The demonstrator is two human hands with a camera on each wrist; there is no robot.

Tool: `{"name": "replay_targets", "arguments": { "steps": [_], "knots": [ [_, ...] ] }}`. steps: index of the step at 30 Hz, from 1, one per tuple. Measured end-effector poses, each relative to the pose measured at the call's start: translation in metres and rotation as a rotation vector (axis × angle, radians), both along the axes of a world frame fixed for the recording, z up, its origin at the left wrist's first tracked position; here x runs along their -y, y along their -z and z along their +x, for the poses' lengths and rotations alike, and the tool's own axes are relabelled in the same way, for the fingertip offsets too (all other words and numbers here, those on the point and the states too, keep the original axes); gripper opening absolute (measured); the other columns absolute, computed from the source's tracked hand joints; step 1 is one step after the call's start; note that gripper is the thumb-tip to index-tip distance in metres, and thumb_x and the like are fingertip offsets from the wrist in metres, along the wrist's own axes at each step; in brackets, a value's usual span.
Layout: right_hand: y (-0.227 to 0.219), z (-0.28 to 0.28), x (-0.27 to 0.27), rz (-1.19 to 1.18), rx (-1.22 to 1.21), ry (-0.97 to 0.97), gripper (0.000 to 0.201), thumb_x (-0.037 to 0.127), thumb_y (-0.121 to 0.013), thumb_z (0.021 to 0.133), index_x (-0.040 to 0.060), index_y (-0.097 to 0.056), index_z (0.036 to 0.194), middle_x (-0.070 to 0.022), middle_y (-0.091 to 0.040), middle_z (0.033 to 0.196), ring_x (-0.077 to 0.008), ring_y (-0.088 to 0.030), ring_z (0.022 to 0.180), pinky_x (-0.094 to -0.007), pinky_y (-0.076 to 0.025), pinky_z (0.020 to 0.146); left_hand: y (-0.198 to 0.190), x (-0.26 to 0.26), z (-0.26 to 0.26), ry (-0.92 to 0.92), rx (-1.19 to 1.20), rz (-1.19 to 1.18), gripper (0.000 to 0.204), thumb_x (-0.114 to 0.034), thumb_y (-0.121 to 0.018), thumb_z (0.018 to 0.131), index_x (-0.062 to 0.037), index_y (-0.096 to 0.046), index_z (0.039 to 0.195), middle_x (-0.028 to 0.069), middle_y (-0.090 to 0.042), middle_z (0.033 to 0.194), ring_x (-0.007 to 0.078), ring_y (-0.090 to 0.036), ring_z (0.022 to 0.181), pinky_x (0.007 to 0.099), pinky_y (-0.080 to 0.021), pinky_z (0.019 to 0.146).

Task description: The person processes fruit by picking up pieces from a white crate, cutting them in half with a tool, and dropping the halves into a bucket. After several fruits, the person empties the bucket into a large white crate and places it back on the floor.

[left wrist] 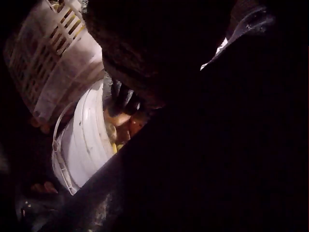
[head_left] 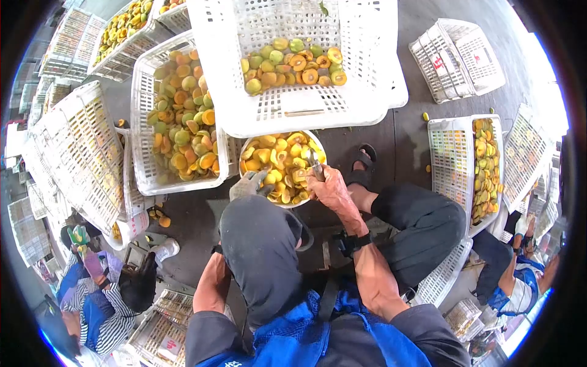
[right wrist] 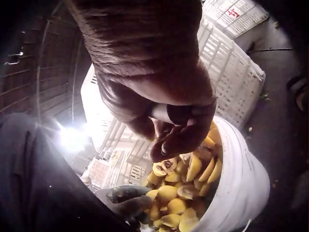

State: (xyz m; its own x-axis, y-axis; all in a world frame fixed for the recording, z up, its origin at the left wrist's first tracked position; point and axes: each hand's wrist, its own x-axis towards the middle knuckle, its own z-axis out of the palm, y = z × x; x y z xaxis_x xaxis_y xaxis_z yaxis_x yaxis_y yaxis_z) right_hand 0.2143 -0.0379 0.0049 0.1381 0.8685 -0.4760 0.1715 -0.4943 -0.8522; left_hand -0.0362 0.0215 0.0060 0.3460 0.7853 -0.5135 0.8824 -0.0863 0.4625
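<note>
A white bucket (right wrist: 241, 179) full of halved yellow fruit (head_left: 278, 160) stands between the person's knees. Over its right side, the bare right hand (head_left: 332, 191) grips a small metal-ended tool (head_left: 317, 170). In the right wrist view the tool's pale, round handle (right wrist: 164, 113) shows in the curled fingers; its working end is hidden there. The left hand (head_left: 247, 185), in a grey glove with dark fingertips, lies over the bucket's left rim, its fingers extended at the fruit. In the left wrist view much of this hand is in darkness.
A large white crate (head_left: 306, 119) holding whole and cut fruit stands just beyond the bucket. Another fruit crate (head_left: 142, 122) is at the left, one more (head_left: 452, 165) at the right. Stacked crates (head_left: 458, 61) stand far right. Other people (head_left: 116, 306) sit at both sides.
</note>
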Motion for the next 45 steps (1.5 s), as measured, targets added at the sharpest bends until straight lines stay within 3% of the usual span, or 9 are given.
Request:
{"name": "replay_targets", "arguments": {
  "steps": [9, 15, 18, 23, 28, 30, 34, 40, 45],
  "knots": [
    [0.007, -0.003, 0.002, -0.043, 0.075, -0.017, 0.037, 0.023, -0.068, 0.091, -0.0094, -0.065, 0.108, -0.0265, -0.070, 0.084, -0.0334, -0.071, 0.079, -0.0434, -0.054, 0.073, 0.031, -0.005, 0.012, 0.058, -0.054, 0.085, 0.047, -0.048, -0.068, 0.094, -0.0203, -0.067, 0.132, 0.0098, -0.070, 0.121, 0.0293, -0.068, 0.109, 0.0430, -0.053, 0.091],
    [0.000, 0.005, 0.007, -0.023, 0.070, 0.009, 0.039, 0.022, -0.066, 0.090, -0.0113, -0.064, 0.111, -0.0266, -0.070, 0.085, -0.0344, -0.071, 0.079, -0.0432, -0.054, 0.073, -0.003, -0.011, -0.006, -0.422, 0.455, 0.015, 0.035, -0.028, -0.069, 0.097, -0.0048, -0.071, 0.124, 0.0127, -0.074, 0.116, 0.0189, -0.071, 0.095, 0.0319, -0.056, 0.084],
    [-0.007, 0.007, 0.004, -0.055, 0.063, 0.010, 0.037, 0.021, -0.066, 0.090, -0.0113, -0.065, 0.109, -0.0236, -0.069, 0.081, -0.0302, -0.071, 0.076, -0.0418, -0.054, 0.071, -0.045, -0.027, -0.009, -0.660, 0.507, -0.121, 0.034, -0.017, -0.069, 0.097, 0.0008, -0.069, 0.126, 0.0085, -0.074, 0.107, 0.0124, -0.067, 0.086, 0.0278, -0.054, 0.078],
    [-0.038, 0.009, -0.005, -0.038, 0.004, 0.021, 0.032, 0.021, -0.066, 0.090, -0.0092, -0.064, 0.101, -0.0174, -0.067, 0.073, -0.0224, -0.067, 0.067, -0.0393, -0.053, 0.066, -0.096, -0.047, -0.022, -0.682, 0.659, -0.010, 0.032, -0.019, -0.063, 0.102, 0.0010, -0.069, 0.126, 0.0048, -0.073, 0.092, 0.0095, -0.066, 0.076, 0.0243, -0.053, 0.070],
    [-0.070, 0.018, -0.031, 0.133, -0.035, 0.020, 0.029, 0.020, -0.067, 0.092, -0.0082, -0.064, 0.095, -0.0117, -0.066, 0.071, -0.0146, -0.061, 0.063, -0.0349, -0.051, 0.061, -0.163, -0.073, -0.021, -0.617, 0.746, 0.095, 0.033, -0.021, -0.063, 0.103, 0.0019, -0.069, 0.126, 0.0061, -0.073, 0.096, 0.0093, -0.067, 0.078, 0.0238, -0.055, 0.070],
    [-0.093, 0.029, -0.057, 0.187, -0.103, 0.043, 0.024, 0.023, -0.073, 0.095, 0.0003, -0.066, 0.091, -0.0011, -0.065, 0.071, -0.0083, -0.060, 0.063, -0.0265, -0.050, 0.058, -0.194, -0.092, -0.008, -0.573, 0.778, 0.139, 0.030, -0.016, -0.062, 0.103, 0.0020, -0.068, 0.127, 0.0068, -0.075, 0.099, 0.0095, -0.068, 0.080, 0.0229, -0.055, 0.069],
    [-0.113, 0.060, -0.126, 0.175, 0.014, 0.065, 0.030, 0.032, -0.073, 0.096, 0.0032, -0.066, 0.091, -0.0006, -0.066, 0.076, -0.0095, -0.062, 0.066, -0.0268, -0.049, 0.060, -0.238, -0.144, 0.033, -0.410, 0.796, 0.084, 0.042, -0.028, -0.062, 0.103, 0.0038, -0.065, 0.130, 0.0108, -0.072, 0.113, 0.0154, -0.070, 0.092, 0.0275, -0.057, 0.078],
    [-0.101, 0.111, -0.198, 0.183, -0.067, 0.134, 0.041, 0.041, -0.073, 0.090, 0.0036, -0.067, 0.106, -0.0045, -0.068, 0.090, -0.0138, -0.065, 0.079, -0.0299, -0.053, 0.066, -0.181, -0.220, 0.086, -0.395, 0.885, 0.175, 0.052, -0.035, -0.063, 0.101, 0.0030, -0.059, 0.136, 0.0114, -0.066, 0.124, 0.0179, -0.063, 0.113, 0.0322, -0.056, 0.083],
    [-0.071, 0.118, -0.225, 0.125, -0.025, 0.261, 0.044, 0.031, -0.068, 0.088, -0.0055, -0.070, 0.114, -0.0161, -0.073, 0.103, -0.0215, -0.070, 0.091, -0.0349, -0.056, 0.073, -0.070, -0.248, 0.104, -0.673, 0.773, 0.164, 0.043, -0.033, -0.059, 0.102, 0.0026, -0.067, 0.125, 0.0128, -0.072, 0.106, 0.0186, -0.066, 0.094, 0.0337, -0.054, 0.084]
  ]
}}
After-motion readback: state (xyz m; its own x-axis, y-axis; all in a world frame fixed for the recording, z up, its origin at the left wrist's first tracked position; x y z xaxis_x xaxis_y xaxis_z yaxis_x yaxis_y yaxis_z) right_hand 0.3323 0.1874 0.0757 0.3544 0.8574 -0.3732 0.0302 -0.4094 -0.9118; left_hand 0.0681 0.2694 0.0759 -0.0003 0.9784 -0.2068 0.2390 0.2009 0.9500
